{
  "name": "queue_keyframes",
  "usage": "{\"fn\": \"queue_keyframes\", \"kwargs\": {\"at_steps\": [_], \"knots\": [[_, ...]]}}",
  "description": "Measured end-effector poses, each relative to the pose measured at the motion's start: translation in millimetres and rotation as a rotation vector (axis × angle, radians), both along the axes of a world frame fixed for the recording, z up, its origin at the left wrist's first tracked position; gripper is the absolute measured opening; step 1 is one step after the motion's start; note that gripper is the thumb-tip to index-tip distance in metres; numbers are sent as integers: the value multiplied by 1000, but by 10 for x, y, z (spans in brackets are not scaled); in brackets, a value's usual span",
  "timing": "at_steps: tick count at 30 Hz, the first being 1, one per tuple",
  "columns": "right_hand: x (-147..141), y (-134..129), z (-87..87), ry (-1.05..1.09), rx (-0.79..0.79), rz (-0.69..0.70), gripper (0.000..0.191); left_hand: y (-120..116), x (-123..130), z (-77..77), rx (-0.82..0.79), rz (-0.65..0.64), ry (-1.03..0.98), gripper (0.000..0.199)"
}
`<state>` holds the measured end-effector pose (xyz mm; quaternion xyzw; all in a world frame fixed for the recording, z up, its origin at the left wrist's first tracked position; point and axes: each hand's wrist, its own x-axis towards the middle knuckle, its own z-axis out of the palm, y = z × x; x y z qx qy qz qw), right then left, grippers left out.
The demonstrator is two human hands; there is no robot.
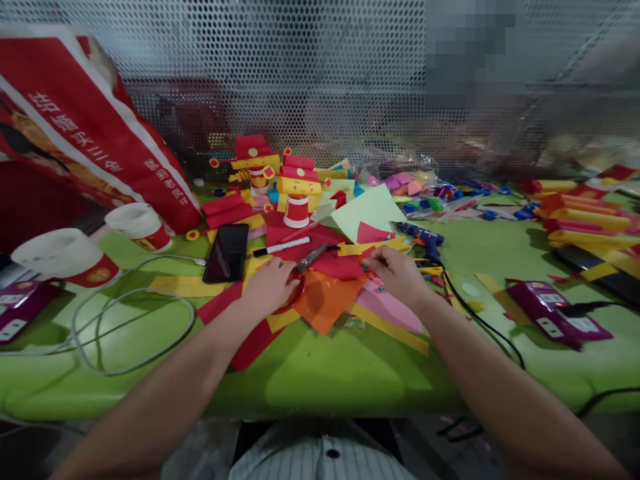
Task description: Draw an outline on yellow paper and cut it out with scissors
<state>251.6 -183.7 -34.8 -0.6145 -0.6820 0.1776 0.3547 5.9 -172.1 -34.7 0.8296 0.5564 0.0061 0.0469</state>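
Note:
My left hand [270, 285] lies low over the papers with its fingers curled over the reddish handle of a pair of scissors [311, 258]. The grey blades point away to the right. My right hand [397, 272] is closed in a pinch above the paper scraps; what its fingertips hold, if anything, is too small to make out. Between the hands lie an orange paper sheet [327, 300] and red paper [345, 265]. Pink paper [387, 307] lies below my right hand. A marker [283, 247] rests just beyond my left hand.
Paper-cup figures with red hats [297, 210] stand behind the papers. A phone [227, 253] and white cups [137, 223] are left, beside a big red bag [100, 127]. A blue glue gun [420, 237] with a black cord and a purple power strip [557, 313] lie right.

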Motion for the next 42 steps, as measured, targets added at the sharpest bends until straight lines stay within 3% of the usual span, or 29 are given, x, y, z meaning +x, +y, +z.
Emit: {"fn": "queue_keyframes", "kwargs": {"at_steps": [5, 8, 11, 17, 21, 27, 30, 34, 38, 42], "knots": [[3, 10, -61, -14, 2, 23, 19, 117, -152, 72, 125, 38, -65, 33], [18, 16, -73, -29, -13, 24, 19, 226, -360, 150, 262, 205, -41, 38], [25, 17, -74, -32, -20, 32, 19, 299, -526, 185, 255, 355, -11, 40], [-8, -13, -63, -75, -11, 73, 18, 332, -486, 62, 237, 223, -27, 35], [-37, -41, -47, -92, -17, 103, 16, 364, -436, -21, 166, 214, 25, 36], [-18, -62, -36, -161, -9, 138, 21, 302, -452, 63, 150, 216, 117, 36], [-21, -89, -42, -267, 42, 218, 17, 182, -387, 181, 215, 183, 194, 30], [-187, -204, -26, -491, 257, 417, 14, 43, -239, 263, 79, -14, 186, 27], [-593, -368, 44, -815, 321, 783, 16, 19, -176, 205, -35, -87, 150, 33], [-1013, -451, 95, -927, 387, 926, 22, 23, -172, 130, -14, -127, 142, 44]]}}
